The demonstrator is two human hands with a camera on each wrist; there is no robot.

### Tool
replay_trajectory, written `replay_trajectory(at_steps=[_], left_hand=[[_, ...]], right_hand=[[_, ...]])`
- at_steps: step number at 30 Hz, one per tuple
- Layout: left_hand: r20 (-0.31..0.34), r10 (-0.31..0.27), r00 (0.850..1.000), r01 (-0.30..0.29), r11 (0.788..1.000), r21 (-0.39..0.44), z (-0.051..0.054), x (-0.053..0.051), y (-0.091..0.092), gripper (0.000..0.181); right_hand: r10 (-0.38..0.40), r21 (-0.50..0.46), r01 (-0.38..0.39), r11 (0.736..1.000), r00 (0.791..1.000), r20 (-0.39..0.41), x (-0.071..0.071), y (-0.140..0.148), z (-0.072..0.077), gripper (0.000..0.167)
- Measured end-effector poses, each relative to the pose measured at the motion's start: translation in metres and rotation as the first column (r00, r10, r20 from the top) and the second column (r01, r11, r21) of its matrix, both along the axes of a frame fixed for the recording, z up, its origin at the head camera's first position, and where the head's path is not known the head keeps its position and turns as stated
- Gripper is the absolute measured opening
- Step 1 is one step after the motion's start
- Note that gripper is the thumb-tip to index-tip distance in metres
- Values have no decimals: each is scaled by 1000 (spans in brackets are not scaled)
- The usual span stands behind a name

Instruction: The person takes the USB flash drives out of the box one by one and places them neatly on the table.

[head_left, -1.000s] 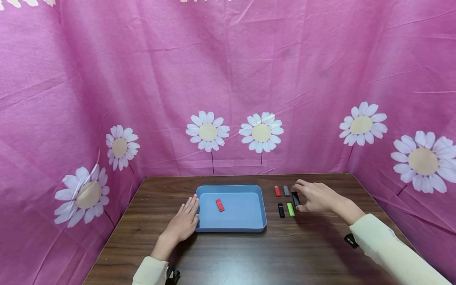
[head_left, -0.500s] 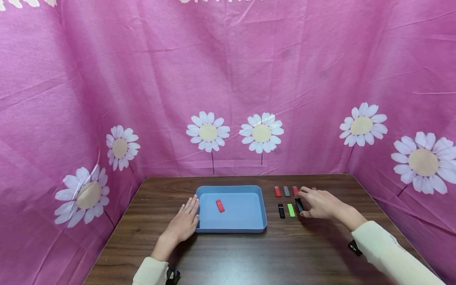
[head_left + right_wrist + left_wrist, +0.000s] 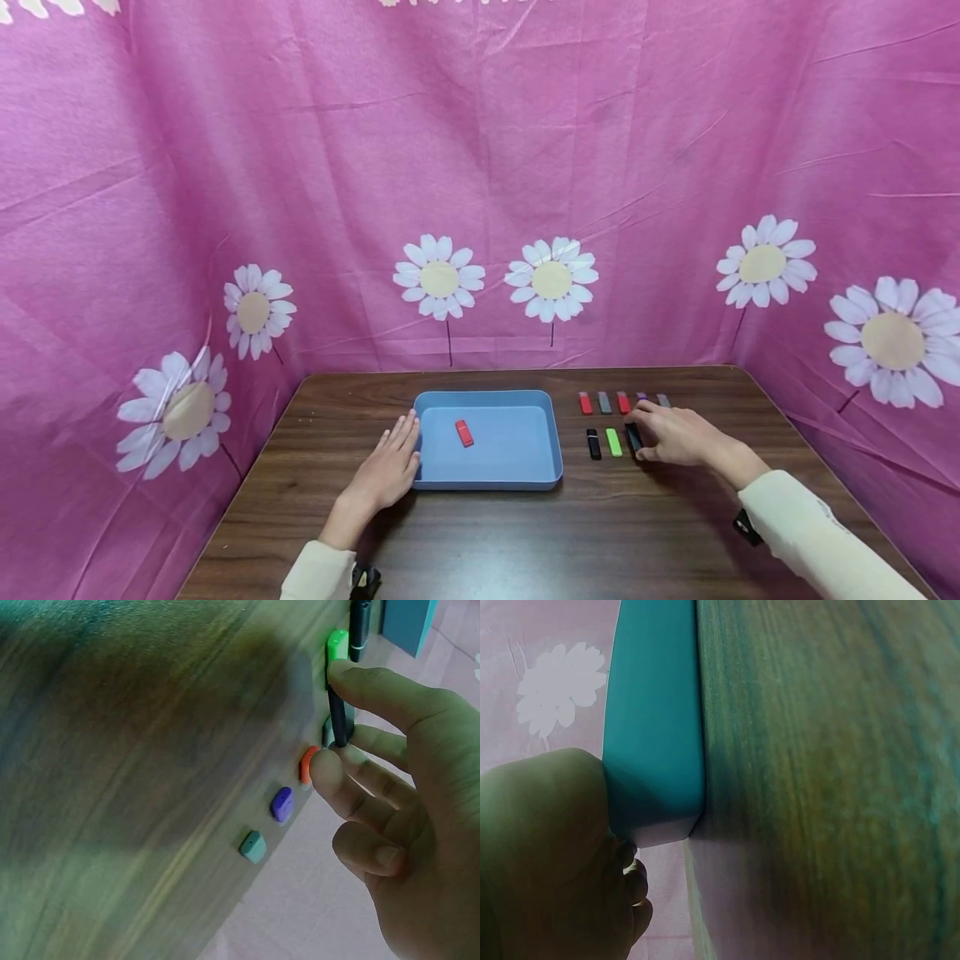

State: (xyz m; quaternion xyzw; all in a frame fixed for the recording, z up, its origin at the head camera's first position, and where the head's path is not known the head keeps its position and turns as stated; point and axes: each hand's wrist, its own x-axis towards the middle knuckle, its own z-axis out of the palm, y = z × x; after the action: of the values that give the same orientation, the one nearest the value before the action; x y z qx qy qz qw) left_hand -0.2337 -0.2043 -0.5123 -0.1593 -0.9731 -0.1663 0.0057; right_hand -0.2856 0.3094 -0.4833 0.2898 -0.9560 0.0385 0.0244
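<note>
My left hand (image 3: 384, 467) lies with straight fingers along the left rim of the blue tray (image 3: 487, 484). A red USB stick (image 3: 464, 433) lies inside the tray. With thumb and fingers my right hand (image 3: 678, 436) pinches a black USB stick (image 3: 633, 442), right of the green USB stick (image 3: 613, 442) and another black USB stick (image 3: 594, 444). In the right wrist view the pinched black stick (image 3: 340, 720) stands between thumb and fingertips. Whether it touches the table is hard to tell.
Behind lies a row of sticks: red (image 3: 585, 403), grey (image 3: 604, 403), red (image 3: 623, 402), purple (image 3: 641, 396) and grey (image 3: 663, 400), the last two partly covered by my right hand. A pink flowered cloth (image 3: 495, 167) surrounds the wooden table (image 3: 495, 542) at back and sides.
My right hand has shifted right and toward me with the black USB stick, uncovering the back-row red, purple and grey sticks. The left hand and tray stay put.
</note>
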Motion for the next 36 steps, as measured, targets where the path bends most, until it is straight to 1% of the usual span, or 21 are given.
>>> replay_trajectory(at_steps=[7,12,21,29,36], left_hand=[[7,-2,1000,2,1000,-7,-2,-1,0,58],[0,-3,1000,3,1000,-10,-1,-2,0,58],[7,0,1000,0,1000,-7,-1,-1,0,58],[3,-2,1000,2,1000,-3,-1,0,0,58],[-3,-2,1000,2,1000,-1,-1,0,0,58]], right_hand=[[-8,-31,8,1000,1000,5,-2,2,-10,57],[-17,-52,17,998,1000,4,-2,2,-14,57],[-33,-43,35,998,998,45,-3,2,-15,53],[-37,-47,40,998,998,49,-3,3,-17,54],[-49,-68,53,996,997,54,-3,5,-19,56]])
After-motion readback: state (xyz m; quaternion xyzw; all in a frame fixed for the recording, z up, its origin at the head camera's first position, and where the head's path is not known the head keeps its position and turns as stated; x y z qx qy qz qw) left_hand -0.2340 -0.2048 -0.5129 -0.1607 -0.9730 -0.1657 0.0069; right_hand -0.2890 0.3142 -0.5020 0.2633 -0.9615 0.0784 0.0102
